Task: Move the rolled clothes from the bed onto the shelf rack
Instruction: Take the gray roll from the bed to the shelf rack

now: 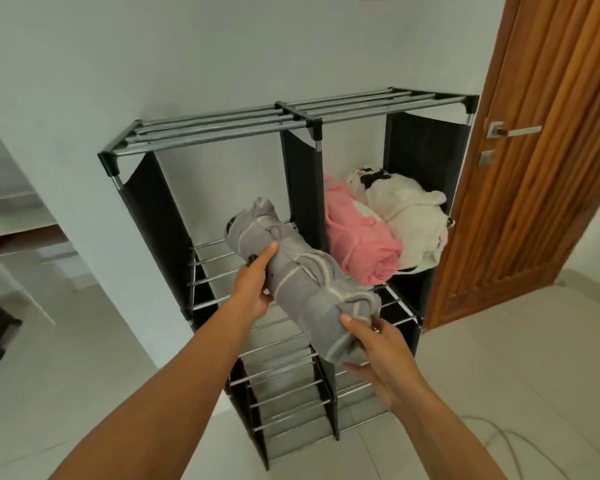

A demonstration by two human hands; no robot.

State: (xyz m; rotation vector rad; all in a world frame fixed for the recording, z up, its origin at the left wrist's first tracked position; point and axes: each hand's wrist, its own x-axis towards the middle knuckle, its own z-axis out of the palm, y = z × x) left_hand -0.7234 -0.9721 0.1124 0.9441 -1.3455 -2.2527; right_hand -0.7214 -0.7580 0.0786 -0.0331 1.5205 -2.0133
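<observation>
A black shelf rack point(291, 119) with metal rods stands against a white wall point(153, 46), and a brown wooden door point(534, 168) stands just to its right. The rack is split by dark fabric panels into compartments. In the upper right compartment lie two rolled clothes side by side and touching: a pink roll point(357, 237) on the left and a white roll point(409, 216) on the right (the white one has dark markings at its far end). The lower shelves show only bare rods.

In front of the rack, over the middle shelf, a person holds a grey roll point(305, 282) with pale stripes in both hands. It lies slanted, its far end up and to the left near the upper left compartment, its near end down and to the right. The left hand point(252, 289) grips the roll's left side about midway along, thumb on top and fingers curled beneath. The right hand point(378, 355) clasps the near end, thumb pressed on the upper fold and fingers wrapped under it. The roll sits between the two hands, above the rods rather than resting on them.
</observation>
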